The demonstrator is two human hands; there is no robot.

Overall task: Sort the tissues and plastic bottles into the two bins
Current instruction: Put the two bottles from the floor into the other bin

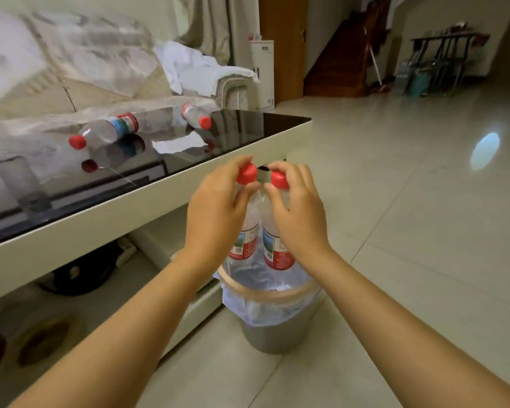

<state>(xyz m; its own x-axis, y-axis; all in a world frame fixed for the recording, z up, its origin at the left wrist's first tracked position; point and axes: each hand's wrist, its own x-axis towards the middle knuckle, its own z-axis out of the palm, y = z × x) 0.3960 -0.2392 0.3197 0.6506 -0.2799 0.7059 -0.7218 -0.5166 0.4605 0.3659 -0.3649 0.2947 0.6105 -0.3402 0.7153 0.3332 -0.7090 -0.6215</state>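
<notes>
Both forearms were bare to frame edge, no sleeves in view. Left hand & right hand were bare too: no gloves, rings, watch.

Pale tiled floor, sofa, wooden staircase behind

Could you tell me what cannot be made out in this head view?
- Second bin: none in frame.
- Inside of the bin: hidden by the two held bottles.
- Left hand and right hand: each grip near a cap hides the neck.
- Table bottle label: blurred.
</notes>
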